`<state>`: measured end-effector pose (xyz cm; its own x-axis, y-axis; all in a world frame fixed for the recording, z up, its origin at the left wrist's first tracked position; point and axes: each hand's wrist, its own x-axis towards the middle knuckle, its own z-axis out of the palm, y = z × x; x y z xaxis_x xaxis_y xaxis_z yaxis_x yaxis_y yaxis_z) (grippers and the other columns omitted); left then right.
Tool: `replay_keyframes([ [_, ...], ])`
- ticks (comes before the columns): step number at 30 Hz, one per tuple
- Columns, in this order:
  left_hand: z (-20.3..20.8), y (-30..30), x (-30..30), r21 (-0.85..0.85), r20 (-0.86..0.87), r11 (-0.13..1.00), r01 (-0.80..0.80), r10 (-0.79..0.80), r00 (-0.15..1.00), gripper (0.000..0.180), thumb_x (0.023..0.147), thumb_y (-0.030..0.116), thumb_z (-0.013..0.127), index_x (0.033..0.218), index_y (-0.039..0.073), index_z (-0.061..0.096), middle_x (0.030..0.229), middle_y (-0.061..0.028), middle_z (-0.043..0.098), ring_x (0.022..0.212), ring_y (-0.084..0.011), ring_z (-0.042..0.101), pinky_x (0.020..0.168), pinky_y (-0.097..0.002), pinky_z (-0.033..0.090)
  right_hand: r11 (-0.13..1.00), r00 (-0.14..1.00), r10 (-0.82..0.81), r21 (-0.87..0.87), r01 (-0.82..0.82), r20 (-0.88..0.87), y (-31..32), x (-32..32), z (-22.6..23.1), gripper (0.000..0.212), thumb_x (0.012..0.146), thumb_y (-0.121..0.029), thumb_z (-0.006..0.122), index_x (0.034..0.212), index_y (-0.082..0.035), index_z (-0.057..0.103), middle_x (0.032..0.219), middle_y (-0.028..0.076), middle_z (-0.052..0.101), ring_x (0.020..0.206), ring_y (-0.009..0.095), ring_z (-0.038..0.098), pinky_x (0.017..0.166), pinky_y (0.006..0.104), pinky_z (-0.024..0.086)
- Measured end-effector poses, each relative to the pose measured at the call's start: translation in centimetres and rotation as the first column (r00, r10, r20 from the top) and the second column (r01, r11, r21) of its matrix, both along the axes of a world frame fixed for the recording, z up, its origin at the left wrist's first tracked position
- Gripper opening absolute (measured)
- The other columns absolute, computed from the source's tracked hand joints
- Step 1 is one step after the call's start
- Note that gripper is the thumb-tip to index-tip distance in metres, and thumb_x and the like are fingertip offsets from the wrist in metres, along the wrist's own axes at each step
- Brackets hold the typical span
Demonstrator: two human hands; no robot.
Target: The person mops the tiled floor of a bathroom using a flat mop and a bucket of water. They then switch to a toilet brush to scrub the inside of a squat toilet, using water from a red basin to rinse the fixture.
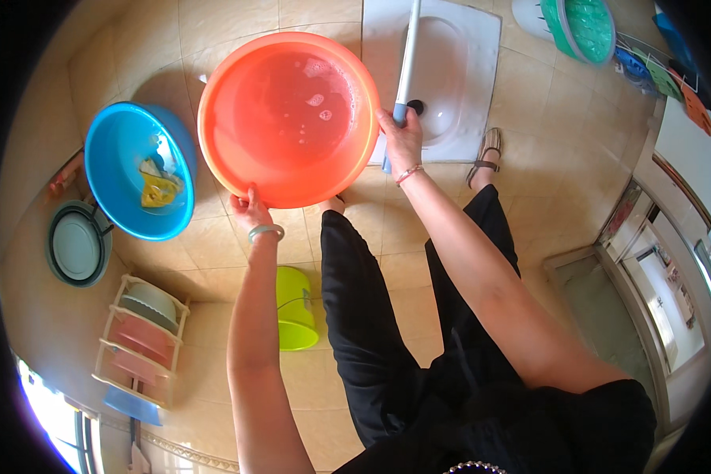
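A wide orange-red basin [233, 118] with soapy water and patches of foam hangs in front of me, above the tiled floor. My left hand [250, 213] grips its near rim, fingers over the edge. At the right rim my right hand [403, 142] is closed on the basin. A white pole [408, 59] with a grey-blue grip runs past that hand; whether the hand also holds it, I cannot tell. To the left stands a blue basin [103, 170] with a yellow-and-white item [159, 186], perhaps a cloth or packet, inside.
A white squat toilet [472, 79] lies beyond my right hand. Behind my left arm stands a lime-green bucket [294, 304]. A rack [144, 340] of basins and a folded grey basin [79, 245] are at left. A green-rimmed bucket [553, 28] stands far right.
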<state>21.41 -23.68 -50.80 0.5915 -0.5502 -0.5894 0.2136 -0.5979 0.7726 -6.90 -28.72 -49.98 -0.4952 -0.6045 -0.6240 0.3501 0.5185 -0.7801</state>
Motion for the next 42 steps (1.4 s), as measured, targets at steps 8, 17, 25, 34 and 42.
replay_keyframes([
  [8, 3.2, -7.9, 0.4, 0.179, 0.505, 0.872, 0.456, -0.479, 0.718, 0.019, 0.079, 0.013, 0.071, 0.092, 0.002, 0.06, 0.07, 0.0005, 0.058, 0.06, -0.0072, 0.047, 0.054, -0.0229, 0.042, 0.98, 0.969, -0.187, 0.101, 0.173, 0.16, 2.0, 0.7, -0.3, 0.029, 0.083, -0.02, 0.069, 0.092, -0.005, 0.046, 0.088, 0.005, 0.053, 0.075, 0.013, 0.056, 0.072, 0.0326, 0.053],
  [17, 6.9, -15.6, -4.2, 0.271, 0.637, 0.742, 0.614, -0.616, 0.463, 0.045, 0.079, 0.016, 0.07, 0.119, 0.001, 0.058, 0.096, -0.0112, 0.068, 0.08, -0.0179, 0.064, 0.075, -0.0299, 0.052, 0.944, 0.912, -0.292, 0.238, 0.228, 0.287, 3.6, 1.3, -0.4, 0.035, 0.081, -0.024, 0.071, 0.091, -0.004, 0.044, 0.085, 0.005, 0.049, 0.077, 0.015, 0.057, 0.067, 0.0333, 0.058],
  [25, 8.0, -16.0, -5.9, 0.334, 0.633, 0.673, 0.66, -0.679, 0.373, 0.043, 0.08, 0.022, 0.068, 0.118, 0.002, 0.06, 0.091, -0.0095, 0.068, 0.073, -0.0165, 0.063, 0.07, -0.0296, 0.052, 0.915, 0.831, -0.394, 0.246, 0.319, 0.391, 4.9, 0.3, -1.0, 0.028, 0.082, -0.022, 0.07, 0.089, -0.007, 0.047, 0.085, 0.005, 0.054, 0.079, 0.017, 0.06, 0.073, 0.0337, 0.055],
  [34, 10.3, -15.4, -10.9, 0.345, 0.67, 0.536, 0.77, -0.715, 0.197, 0.058, 0.081, 0.014, 0.063, 0.135, 0.009, 0.044, 0.113, -0.0156, 0.052, 0.095, -0.0284, 0.057, 0.078, -0.0365, 0.051, 0.901, 0.839, -0.417, 0.278, 0.332, 0.35, 4.6, -1.8, -1.7, 0.032, 0.079, -0.02, 0.073, 0.088, -0.008, 0.044, 0.087, 0.002, 0.049, 0.076, 0.013, 0.054, 0.065, 0.0337, 0.056],
  [42, 10.7, -15.8, -13.1, 0.337, 0.715, 0.425, 0.84, -0.696, 0.066, 0.062, 0.082, 0.016, 0.06, 0.139, 0.011, 0.037, 0.105, -0.0151, 0.05, 0.094, -0.0313, 0.054, 0.084, -0.0401, 0.047, 0.871, 0.847, -0.45, 0.347, 0.347, 0.281, 4.6, -1.9, -3.1, 0.036, 0.078, -0.029, 0.071, 0.089, -0.009, 0.043, 0.083, 0.002, 0.049, 0.071, 0.011, 0.051, 0.054, 0.0286, 0.049],
])
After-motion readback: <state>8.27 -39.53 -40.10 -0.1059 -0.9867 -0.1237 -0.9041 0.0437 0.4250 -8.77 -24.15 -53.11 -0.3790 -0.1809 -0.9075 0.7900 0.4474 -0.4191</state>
